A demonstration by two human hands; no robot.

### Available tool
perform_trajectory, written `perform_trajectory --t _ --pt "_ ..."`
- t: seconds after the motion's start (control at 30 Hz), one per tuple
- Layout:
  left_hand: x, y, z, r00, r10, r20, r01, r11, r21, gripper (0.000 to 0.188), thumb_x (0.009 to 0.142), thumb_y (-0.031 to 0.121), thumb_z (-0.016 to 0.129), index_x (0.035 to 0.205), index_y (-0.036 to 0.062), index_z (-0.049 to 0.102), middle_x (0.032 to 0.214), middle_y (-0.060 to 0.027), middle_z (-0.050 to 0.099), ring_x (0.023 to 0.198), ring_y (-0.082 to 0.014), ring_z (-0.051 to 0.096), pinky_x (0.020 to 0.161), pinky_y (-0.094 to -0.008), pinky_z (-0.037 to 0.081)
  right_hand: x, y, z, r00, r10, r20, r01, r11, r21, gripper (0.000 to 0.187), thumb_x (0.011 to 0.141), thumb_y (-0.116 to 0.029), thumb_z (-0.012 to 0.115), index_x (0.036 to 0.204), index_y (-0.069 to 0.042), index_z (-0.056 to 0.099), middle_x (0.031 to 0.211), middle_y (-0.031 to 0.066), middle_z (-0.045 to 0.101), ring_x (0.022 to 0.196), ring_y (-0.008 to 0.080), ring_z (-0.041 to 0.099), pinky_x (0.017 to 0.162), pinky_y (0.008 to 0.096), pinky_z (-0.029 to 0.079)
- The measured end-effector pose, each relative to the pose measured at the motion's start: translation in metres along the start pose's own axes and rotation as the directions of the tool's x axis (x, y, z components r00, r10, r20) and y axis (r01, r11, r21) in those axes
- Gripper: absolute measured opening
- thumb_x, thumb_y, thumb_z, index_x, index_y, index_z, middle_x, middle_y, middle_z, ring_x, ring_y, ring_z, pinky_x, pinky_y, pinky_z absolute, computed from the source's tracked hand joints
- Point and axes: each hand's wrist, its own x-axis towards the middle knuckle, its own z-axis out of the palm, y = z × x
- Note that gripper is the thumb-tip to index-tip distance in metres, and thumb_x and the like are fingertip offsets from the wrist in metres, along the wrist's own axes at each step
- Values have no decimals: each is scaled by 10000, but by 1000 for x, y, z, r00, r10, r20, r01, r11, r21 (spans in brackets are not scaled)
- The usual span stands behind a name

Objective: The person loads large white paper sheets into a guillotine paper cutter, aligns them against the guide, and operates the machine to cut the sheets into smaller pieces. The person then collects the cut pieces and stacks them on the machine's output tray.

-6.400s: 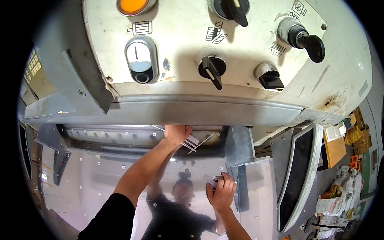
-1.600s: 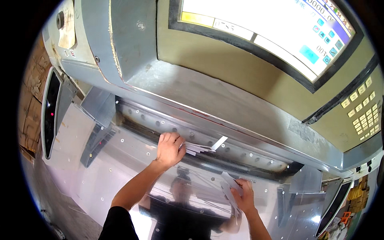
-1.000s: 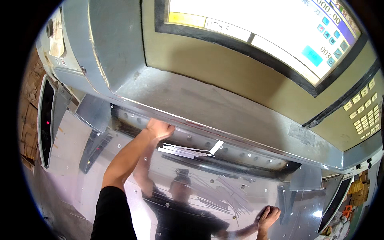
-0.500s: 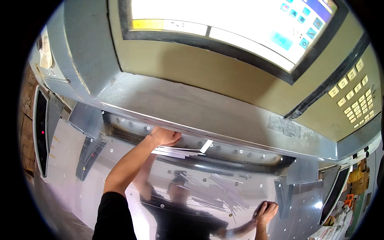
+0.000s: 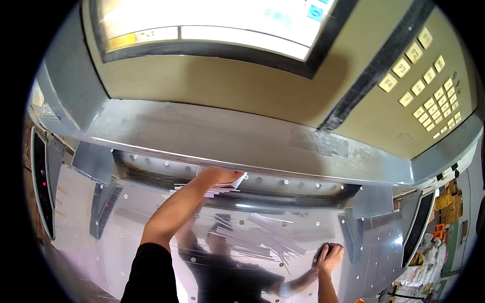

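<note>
Thin white paper strips (image 5: 218,191) lie in a loose, sideways stack at the front edge of a dark recess (image 5: 323,194) in a large metal machine, partly hidden behind the person's left forearm. At the right end of this stack is a small pale piece of paper (image 5: 239,180), with the person's left hand (image 5: 221,176) right up against it. Half a second ago that hand was further left and this piece stood clear of it; now the fingers are bent over it, though whether they pinch it or only touch it cannot be told, as the machine's overhanging edge is close above. Nearer the person, a second, scattered fan of strips (image 5: 275,237) lies on the shiny metal table (image 5: 141,222). The right hand, which had strips in it under two seconds ago, has left them there. That suggests the strips are being handled in two lots, one put down and the other being worked at by the left hand. The right hand (image 5: 331,256) rests on the table to the right of the fan, apart from it, fingers curled in; anything inside them cannot be made out. The table mirrors the person's dark shape. Above the recess runs a grey ledge (image 5: 202,134), then a bright screen (image 5: 202,12) and, to its right, a keypad (image 5: 429,103). Beyond the machine, at far right, are white sacks (image 5: 419,260).
</note>
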Motion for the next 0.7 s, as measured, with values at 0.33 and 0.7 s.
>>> perform_trajectory --t 0.33,0.7 --pt "34 72 6 979 -62 196 87 988 -125 258 843 259 546 859 25 653 800 -168 665 734 -335 618 697 -434 482 -1 2 1 999 14 41 -13 1000 -22 205 869 -206 563 962 -28 523 994 159 528 964 353 491 856 464 359" --pt "36 94 68 978 184 96 -178 982 -66 210 800 204 584 675 41 622 736 -149 624 699 -336 600 644 -449 480 -1 6 4 999 27 46 -28 999 32 238 864 -226 565 962 -13 523 994 175 523 977 362 476 872 481 348"
